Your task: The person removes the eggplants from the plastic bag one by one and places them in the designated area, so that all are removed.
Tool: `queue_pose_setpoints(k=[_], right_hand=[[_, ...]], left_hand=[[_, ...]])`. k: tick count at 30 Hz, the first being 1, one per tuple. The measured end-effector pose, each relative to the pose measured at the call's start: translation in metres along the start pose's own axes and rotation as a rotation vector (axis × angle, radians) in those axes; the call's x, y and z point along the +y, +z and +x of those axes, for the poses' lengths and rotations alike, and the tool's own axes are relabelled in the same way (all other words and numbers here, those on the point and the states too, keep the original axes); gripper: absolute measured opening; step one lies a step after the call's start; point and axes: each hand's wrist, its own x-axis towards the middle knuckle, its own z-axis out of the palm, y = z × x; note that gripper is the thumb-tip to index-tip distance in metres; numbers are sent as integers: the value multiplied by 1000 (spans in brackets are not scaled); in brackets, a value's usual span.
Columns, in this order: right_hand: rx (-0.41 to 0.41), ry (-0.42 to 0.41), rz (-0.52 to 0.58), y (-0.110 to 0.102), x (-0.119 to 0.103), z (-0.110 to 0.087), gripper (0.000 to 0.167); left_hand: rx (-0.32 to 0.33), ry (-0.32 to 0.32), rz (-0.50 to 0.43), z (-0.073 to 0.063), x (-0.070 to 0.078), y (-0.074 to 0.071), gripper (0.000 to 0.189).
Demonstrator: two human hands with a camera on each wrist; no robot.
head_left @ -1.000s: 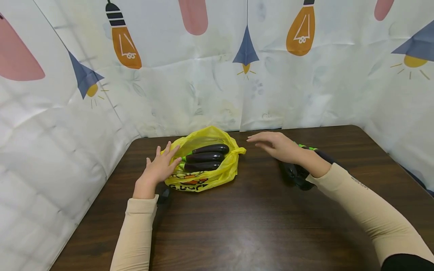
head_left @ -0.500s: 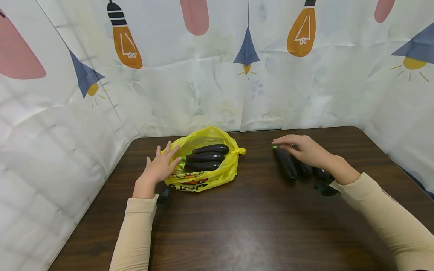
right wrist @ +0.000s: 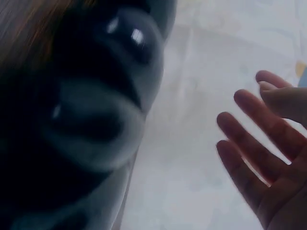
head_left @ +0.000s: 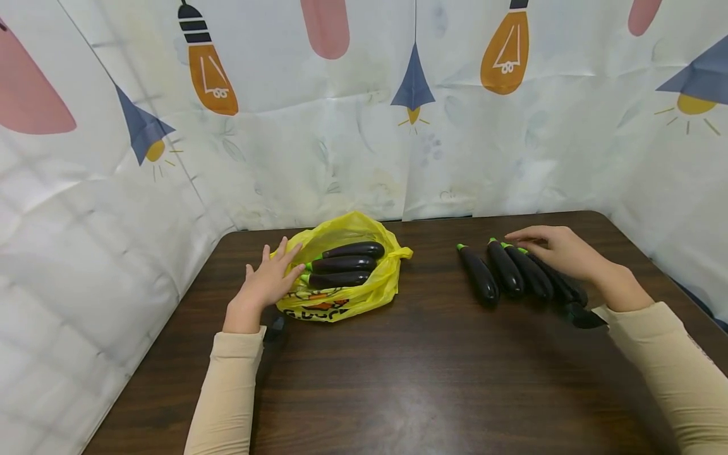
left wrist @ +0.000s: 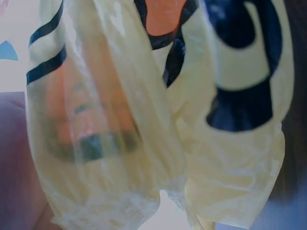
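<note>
My left hand (head_left: 264, 284) rests at the left rim of a yellow plastic bag (head_left: 388, 278), its fingers spread over the edge. Three dark eggplants (head_left: 344, 264) with green stem ends lie side by side inside the bag's wide mouth. The left wrist view is filled by the bag's printed side (left wrist: 225, 158). On the right, a row of several more eggplants (head_left: 478, 275) lies on the table, and my right hand (head_left: 569, 253) hovers above the right end of the row. In the right wrist view its fingers (right wrist: 249, 143) are loosely extended and hold nothing, beside the glossy eggplant ends (right wrist: 96, 124).
The dark wooden table (head_left: 364, 379) runs back to a patterned white cloth (head_left: 318, 158) hanging behind it and along both sides. A small black object (head_left: 586, 316) sits under the right wrist, another (head_left: 275, 325) by the left wrist.
My right hand has moved rightward over the table eggplants, away from the bag, uncovering more of the row. The left hand, the bag and the eggplants inside it have stayed in place.
</note>
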Motion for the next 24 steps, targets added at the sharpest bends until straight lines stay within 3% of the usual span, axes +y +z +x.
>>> queue_pose_setpoints(k=[8, 24], right_hand=[[-160, 168, -16, -12, 22, -11, 35], [-377, 268, -15, -18, 49, -23, 61]], left_hand=[[2, 0, -10, 0, -1, 1, 64], [-1, -2, -4, -1, 2, 0, 64]])
